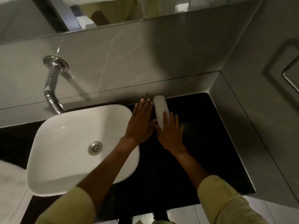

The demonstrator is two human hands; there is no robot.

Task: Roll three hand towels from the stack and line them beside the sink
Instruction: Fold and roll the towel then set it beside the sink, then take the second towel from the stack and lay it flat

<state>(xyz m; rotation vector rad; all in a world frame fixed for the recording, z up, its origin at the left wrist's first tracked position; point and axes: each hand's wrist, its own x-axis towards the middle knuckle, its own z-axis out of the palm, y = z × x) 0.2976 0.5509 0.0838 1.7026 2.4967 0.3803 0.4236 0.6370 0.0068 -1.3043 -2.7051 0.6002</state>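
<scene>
A white rolled hand towel (160, 109) lies on the black countertop (202, 135), just right of the white sink (77, 143), its far end against the back wall. My left hand (141, 123) lies flat, fingers extended, along the roll's left side. My right hand (169, 131) rests flat with fingers spread over the roll's near end and right side. Neither hand grips the towel. White fabric, possibly the towel stack (11, 188), shows blurred at the lower left edge.
A chrome wall tap (52, 84) reaches over the sink basin. Grey tiled walls close the counter at the back and right. A mirror (113, 12) hangs above. The counter's front edge (178, 206) drops to a tiled floor.
</scene>
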